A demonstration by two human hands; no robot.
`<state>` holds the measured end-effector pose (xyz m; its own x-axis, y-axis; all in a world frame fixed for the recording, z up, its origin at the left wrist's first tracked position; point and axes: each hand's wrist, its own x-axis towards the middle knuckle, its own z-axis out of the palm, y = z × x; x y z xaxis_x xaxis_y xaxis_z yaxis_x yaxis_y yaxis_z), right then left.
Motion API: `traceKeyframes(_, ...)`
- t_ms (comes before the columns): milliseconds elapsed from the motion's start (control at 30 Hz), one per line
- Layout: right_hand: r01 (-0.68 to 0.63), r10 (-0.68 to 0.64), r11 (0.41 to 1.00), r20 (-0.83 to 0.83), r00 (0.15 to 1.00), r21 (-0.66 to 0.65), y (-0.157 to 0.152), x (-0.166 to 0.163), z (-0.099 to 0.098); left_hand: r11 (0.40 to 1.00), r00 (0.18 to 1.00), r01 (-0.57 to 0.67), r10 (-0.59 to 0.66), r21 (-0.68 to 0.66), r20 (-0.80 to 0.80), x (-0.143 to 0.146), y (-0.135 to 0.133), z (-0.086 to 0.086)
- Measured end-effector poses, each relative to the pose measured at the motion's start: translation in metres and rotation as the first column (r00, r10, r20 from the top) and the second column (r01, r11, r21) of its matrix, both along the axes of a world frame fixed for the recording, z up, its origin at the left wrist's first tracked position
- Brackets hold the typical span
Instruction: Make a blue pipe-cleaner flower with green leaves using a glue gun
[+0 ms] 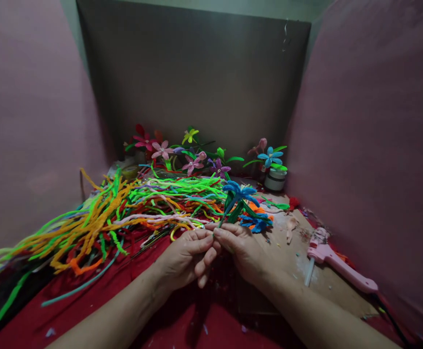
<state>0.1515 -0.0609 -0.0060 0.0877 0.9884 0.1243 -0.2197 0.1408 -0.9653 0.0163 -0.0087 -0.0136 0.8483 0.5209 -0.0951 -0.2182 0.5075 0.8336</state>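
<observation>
Both hands meet low in the middle of the head view, around the stem of a blue pipe-cleaner flower (239,192) with dark green leaves. My left hand (191,254) pinches the bottom of the green stem between thumb and forefinger. Close against it, my right hand (238,245) grips the same stem with thumb and fingers. The bloom tilts up and to the right above my fingers. Just behind it, a second blue pipe-cleaner piece (257,223) lies on the cardboard (287,261).
Loose pipe cleaners (95,218) in many colours spread across the left and middle. Finished flowers (193,162) stand along the back, with a small jar (275,179) at right. A pink glue gun (336,261) rests on the right. Pink panels flank the red cloth (124,300).
</observation>
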Motion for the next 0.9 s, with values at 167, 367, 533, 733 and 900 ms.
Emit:
traceKeyframes(167,0.005,-0.005,1.0,0.047,0.999,-0.001,-0.01,-0.003,0.016,0.969,0.991,-0.008,0.04,0.249,-0.124,0.002,-0.001,0.004)
traceKeyframes(367,0.147,-0.133,0.987,0.185,0.974,-0.064,-0.014,-0.002,0.03,0.776,0.884,-0.203,0.408,0.597,-0.228,0.006,-0.011,0.009)
traceKeyframes(533,0.192,-0.184,0.979,0.115,0.976,-0.068,-0.01,-0.002,0.017,0.603,0.837,-0.195,0.514,0.773,-0.19,0.005,-0.012,0.001)
traceKeyframes(733,0.032,-0.002,0.989,0.204,0.979,-0.146,-0.02,0.0,0.039,0.616,0.852,-0.143,0.475,0.775,-0.22,0.004,-0.013,0.0)
traceKeyframes(900,0.022,-0.002,0.993,0.167,0.986,-0.119,-0.01,-0.002,0.022,0.809,0.88,-0.168,0.38,0.563,-0.284,0.003,-0.007,0.005)
